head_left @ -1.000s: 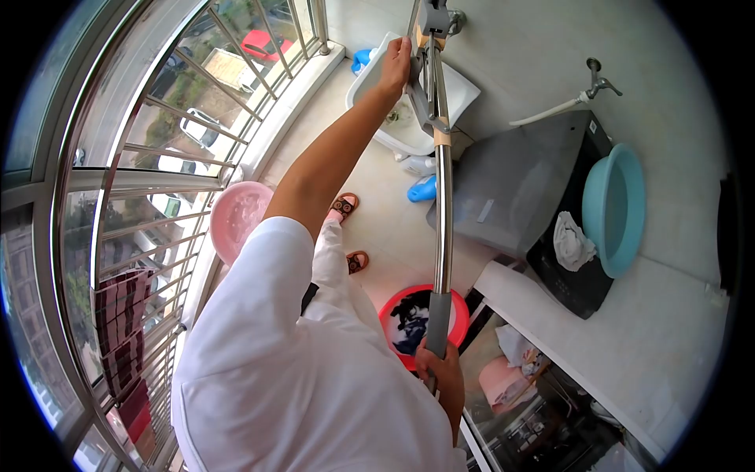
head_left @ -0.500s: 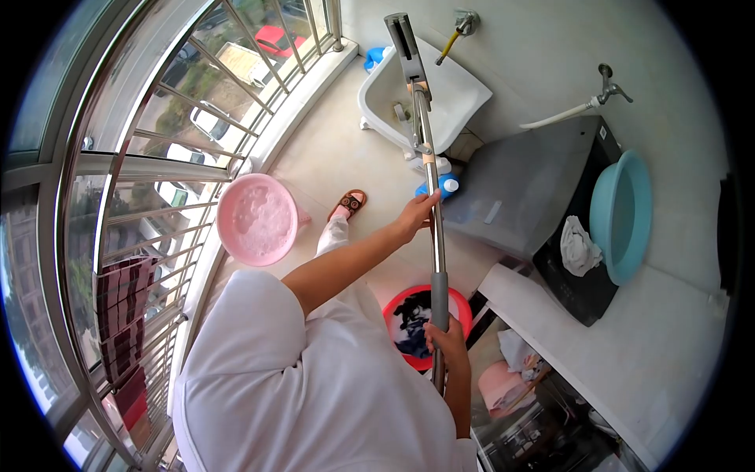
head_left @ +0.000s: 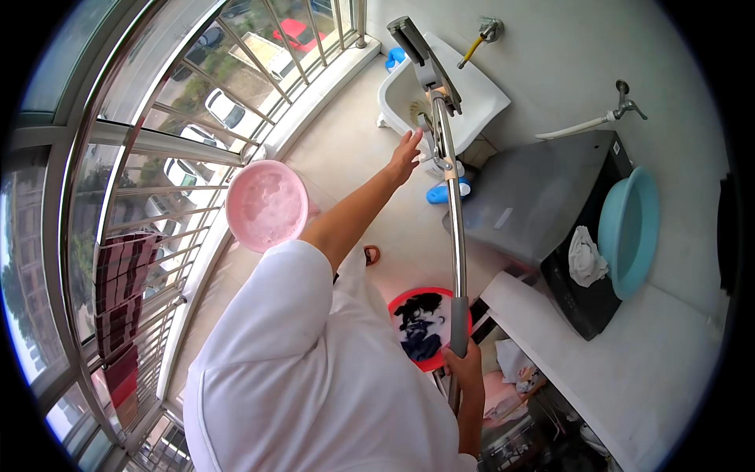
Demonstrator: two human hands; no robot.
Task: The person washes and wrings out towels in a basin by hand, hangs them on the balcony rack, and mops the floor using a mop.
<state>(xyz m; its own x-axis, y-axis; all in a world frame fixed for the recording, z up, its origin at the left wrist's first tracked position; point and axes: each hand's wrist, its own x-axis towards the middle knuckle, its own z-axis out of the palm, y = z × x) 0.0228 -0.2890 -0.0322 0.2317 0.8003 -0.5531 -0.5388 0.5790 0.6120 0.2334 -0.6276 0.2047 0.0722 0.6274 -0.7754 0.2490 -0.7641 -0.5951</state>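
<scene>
My right hand is wrapped round the lower part of a long metal mop, just below its grey grip sleeve. The pole slants up and away, with the grey mop head raised over the white sink. My left hand is off the pole, reaching forward with fingers stretched apart, a little left of the mop's upper linkage. Beneath the pole on the floor, a red basin holds dark clothes in soapy water.
A pink bucket of suds stands by the window railing. To the right are a grey washing machine, a teal basin, a white cloth and a white counter. The white sink stands ahead, near a blue bottle.
My left hand has let go of the pole and moved forward toward the mop head, its fingers opening. My right hand stays on the lower pole. The view has shifted slightly.
</scene>
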